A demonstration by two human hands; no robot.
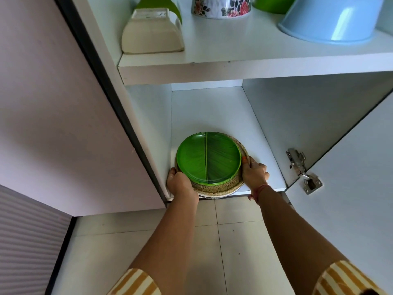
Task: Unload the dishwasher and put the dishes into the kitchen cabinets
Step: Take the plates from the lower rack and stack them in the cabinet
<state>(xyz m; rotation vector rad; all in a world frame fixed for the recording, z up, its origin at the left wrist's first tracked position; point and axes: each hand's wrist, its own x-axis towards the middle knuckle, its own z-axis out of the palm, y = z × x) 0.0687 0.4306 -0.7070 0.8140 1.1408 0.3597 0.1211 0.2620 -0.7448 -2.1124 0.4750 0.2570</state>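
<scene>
Green plates [208,158] are sitting stacked on a speckled plate [214,187] at the front of the bottom cabinet shelf [214,111] | I'm seeing my left hand [179,184] and right hand [254,172] gripping the stack's opposite rims (fingers curled) | cream jug [152,33], blue bowl [338,20] are resting on the upper shelf [255,67]

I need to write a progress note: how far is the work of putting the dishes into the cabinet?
Done: a cream dish, a flowered pot and a blue bowl already stand on the upper shelf. In hand: the left hand and right hand hold a stack of plates at the front edge of the lower shelf. Left: push it in. The dishwasher is not in view.
</scene>
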